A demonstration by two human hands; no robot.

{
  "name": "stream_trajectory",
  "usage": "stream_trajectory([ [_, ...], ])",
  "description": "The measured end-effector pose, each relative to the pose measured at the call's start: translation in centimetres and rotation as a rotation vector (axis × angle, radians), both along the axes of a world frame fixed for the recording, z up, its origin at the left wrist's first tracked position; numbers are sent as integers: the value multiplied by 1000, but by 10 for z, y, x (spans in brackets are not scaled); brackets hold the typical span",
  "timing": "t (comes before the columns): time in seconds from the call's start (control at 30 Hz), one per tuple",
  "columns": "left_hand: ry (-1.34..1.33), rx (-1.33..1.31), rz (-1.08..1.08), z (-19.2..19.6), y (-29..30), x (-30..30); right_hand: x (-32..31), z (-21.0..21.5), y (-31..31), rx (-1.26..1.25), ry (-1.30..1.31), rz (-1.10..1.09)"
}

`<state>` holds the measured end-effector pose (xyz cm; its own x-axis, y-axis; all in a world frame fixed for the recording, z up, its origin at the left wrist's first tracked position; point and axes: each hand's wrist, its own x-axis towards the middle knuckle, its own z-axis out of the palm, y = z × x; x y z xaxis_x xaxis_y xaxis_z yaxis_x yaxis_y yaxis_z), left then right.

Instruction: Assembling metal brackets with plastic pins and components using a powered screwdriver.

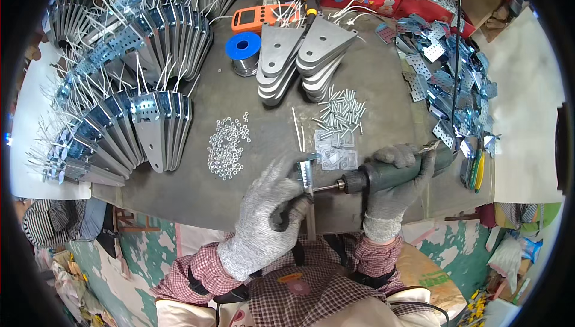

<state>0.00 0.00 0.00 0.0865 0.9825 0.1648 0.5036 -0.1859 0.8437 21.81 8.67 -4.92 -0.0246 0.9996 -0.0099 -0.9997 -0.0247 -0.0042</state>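
Lower centre of the frame, power screwdriver (392, 177) held by right hand (390, 201), long axis nearly sideways, rear end a bit higher at right, bit (327, 187) pointing left at grey metal plate (311, 222). Plate seen nearly edge-on, long axis running up-down. Left hand (263, 210) closed on it, thumb and fingers pinching; right hand wrapped round screwdriver body. Screwdriver: dark green body, black chuck (354, 182), thin shiny bit. Plate: dull grey, narrow, shiny bluish bracket (306, 174) at upper end, white wires (296, 128) sticking up above. Clear plastic tray (326, 158) just above chuck, screws (342, 114) at its top edge. Left hand blurred, covers part of plate; exact contact at bit tip unclear; right glove hides part of screwdriver body
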Motion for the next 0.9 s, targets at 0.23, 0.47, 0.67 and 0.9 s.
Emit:
stream_trajectory([
  [0.23, 83, 74, 88, -3, -6, -9, -12, 17, -1, -118, -324, -168],
  [0.47, 58, -185, 103, -11, -18, -9, -15, 20, -3, -211, -573, -225],
  [0.67, 41, -224, 105, -2, -19, -5, -17, 21, -6, -179, -568, -191],
  [0.9, 97, 339, -231, 0, -4, -16, -13, 35, 1, -19, -151, -194],
])
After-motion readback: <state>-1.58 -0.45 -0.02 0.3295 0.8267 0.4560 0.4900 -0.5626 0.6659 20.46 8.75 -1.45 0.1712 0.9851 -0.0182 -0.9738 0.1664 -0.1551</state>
